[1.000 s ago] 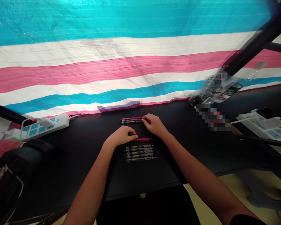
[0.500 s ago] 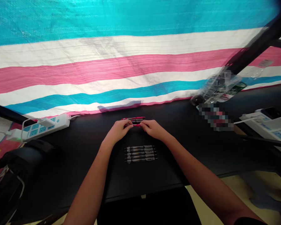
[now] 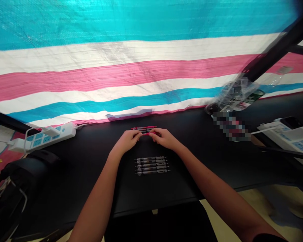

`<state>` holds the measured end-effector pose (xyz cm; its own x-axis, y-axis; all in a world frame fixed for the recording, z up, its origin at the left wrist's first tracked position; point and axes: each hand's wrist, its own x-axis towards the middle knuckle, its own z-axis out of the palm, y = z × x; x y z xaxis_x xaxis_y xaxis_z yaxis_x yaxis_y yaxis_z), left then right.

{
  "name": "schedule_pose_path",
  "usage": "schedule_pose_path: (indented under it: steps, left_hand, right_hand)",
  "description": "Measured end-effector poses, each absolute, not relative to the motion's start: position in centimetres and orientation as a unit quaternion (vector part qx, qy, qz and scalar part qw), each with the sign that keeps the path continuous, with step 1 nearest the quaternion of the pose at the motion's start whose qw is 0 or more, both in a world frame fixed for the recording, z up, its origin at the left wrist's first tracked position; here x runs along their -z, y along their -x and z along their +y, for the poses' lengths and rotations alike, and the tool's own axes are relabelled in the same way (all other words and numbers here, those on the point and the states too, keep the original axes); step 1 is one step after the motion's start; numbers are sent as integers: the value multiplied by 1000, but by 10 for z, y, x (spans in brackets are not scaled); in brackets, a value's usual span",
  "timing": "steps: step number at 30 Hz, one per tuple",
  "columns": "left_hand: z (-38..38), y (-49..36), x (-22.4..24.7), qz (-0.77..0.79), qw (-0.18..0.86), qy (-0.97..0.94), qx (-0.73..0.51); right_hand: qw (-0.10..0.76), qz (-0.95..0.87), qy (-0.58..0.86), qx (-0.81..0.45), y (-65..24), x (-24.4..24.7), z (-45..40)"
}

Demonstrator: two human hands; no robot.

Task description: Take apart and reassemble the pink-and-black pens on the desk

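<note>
**Pink pen (image 3: 148, 133) is held between two hands on a black table**

A black tabletop (image 3: 65, 181) is seen from above, and its near edge is crossed by both bare forearms. Closest to the body, a row of five dark pens (image 3: 151, 165) is laid side by side, parallel to the table edge, and no hand is touching it. Just beyond this row, the left hand (image 3: 126, 141) and the right hand (image 3: 165, 138) are brought together from both sides, with the wrists low and the fingers curled inward. The grip is narrow: the pink pen is held between the fingertips of both hands, lying crosswise to the arms. Whether it is raised from the surface cannot be told. Just beyond the fingers, a small group of pens with pink parts (image 3: 143, 128) is lying flat, close together.

Further left, a white power strip with blue sockets (image 3: 49, 133) is placed on the table, and a second one (image 3: 285, 137) is seen at the right. Crumpled clear plastic wrapping (image 3: 232, 95) is lying at the far right corner, and beside it a patch (image 3: 232, 126) is too blurred to be named. Behind the table, a striped tarpaulin of blue, white and pink (image 3: 116, 67) is hanging, crossed at the right by a black frame bar (image 3: 275, 50).
</note>
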<state>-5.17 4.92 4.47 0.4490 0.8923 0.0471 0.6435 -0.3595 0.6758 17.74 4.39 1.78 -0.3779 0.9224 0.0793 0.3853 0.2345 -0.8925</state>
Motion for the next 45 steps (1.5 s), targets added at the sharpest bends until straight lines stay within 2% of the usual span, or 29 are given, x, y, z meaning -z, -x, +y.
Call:
schedule_pose_path:
  steps: [4,8,11,15,21,26,33,38,43,45]
  left_hand:
    - [50,51,-42,490,287,-799,-198]
    - [50,52,-42,503,286,-793,-189]
    - [48,51,-43,506,283,-792,-191]
    - [45,51,-46,511,276,-793,-184]
    - [44,51,-45,502,262,-804,-180]
    - [48,51,-40,469,241,-824,-208]
    - [52,53,-34,454,237,-834,-208]
    - [51,53,-35,431,254,-832,-238]
    - [50,53,-38,444,240,-830,-238]
    - [50,52,-38,449,233,-830,-237]
  right_hand:
    - [345,-728,449,-388,-176,-19,44]
    - [383,-702,424,-424,-175,-14,45]
    - [361,-688,440,-450,-175,-12,46]
    - [332,-708,458,-422,-177,-13,47]
    - [391,-683,430,-443,-176,-13,48]
    - [335,-692,453,-452,-177,-15,48]
    - [390,-696,419,-434,-174,-10,48]
    - [379,-686,430,-448,-175,-7,49]
    - [317,-717,461,-415,-179,-10,51]
    - [330,-713,449,-425,-179,-9,51]
